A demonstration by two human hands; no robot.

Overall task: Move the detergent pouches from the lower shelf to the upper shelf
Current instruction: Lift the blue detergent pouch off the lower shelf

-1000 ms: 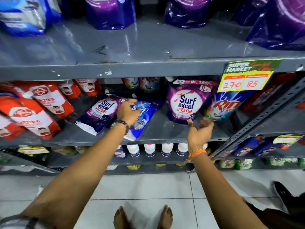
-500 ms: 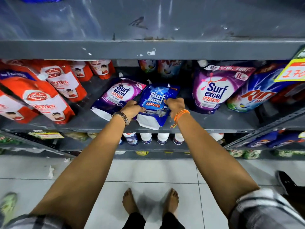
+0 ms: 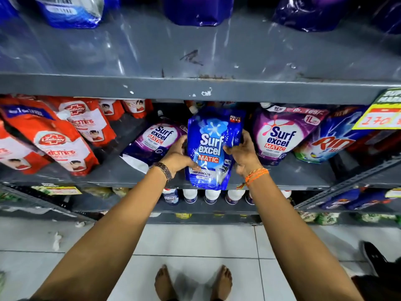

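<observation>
Fingers of the left hand (image 3: pixel 176 156) and right hand (image 3: pixel 244 152) clasp opposite edges of the blue Surf excel Matic pouch (image 3: pixel 211 148), held upright before the lower shelf (image 3: pixel 282 177), between two purple Surf excel pouches (image 3: pixel 155 141), under the upper shelf (image 3: pixel 195 89).

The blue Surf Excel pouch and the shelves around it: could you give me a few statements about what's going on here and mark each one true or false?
1. Both hands hold the blue Surf Excel pouch, left hand and right hand on its sides. True.
2. The blue pouch already rests on the upper shelf. False: it is held upright at the lower shelf's level.
3. A purple Surf Excel pouch lies tilted to the left of the held one. True.
4. The red Lifebuoy pouches sit on the right of the shelf. False: they are on the left.
5. The left wrist wears an orange thread. False: the orange thread is on the right wrist.
</observation>
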